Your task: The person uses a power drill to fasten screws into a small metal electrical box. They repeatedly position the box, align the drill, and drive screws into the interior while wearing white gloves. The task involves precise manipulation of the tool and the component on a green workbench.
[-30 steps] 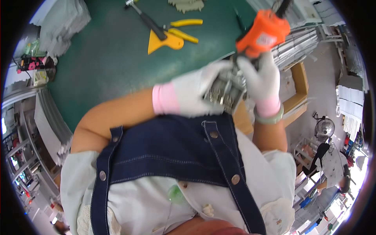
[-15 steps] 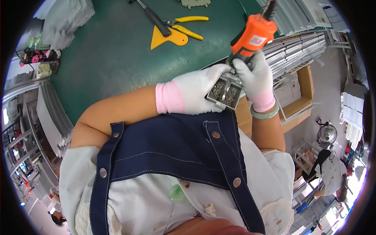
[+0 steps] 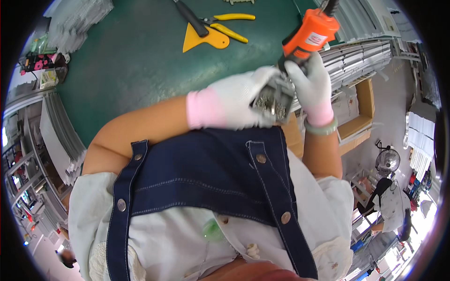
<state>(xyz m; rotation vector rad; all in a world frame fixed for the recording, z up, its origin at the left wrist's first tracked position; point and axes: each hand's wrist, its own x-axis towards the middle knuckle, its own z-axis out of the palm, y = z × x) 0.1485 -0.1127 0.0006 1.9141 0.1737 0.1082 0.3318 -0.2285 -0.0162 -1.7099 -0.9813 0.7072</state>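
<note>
small grey metal part (image 3: 273, 100) of clustered pins beneath an orange power tool (image 3: 309, 33).

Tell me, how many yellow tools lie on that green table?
2: a flat scraper and, just right of it, yellow-handled pliers, both at the table's far edge. More may lie beyond view.

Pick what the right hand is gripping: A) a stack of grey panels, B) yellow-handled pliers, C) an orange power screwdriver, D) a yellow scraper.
C: the gloved right hand wraps the orange power screwdriver, while the yellow scraper lies untouched on the green table.
</note>
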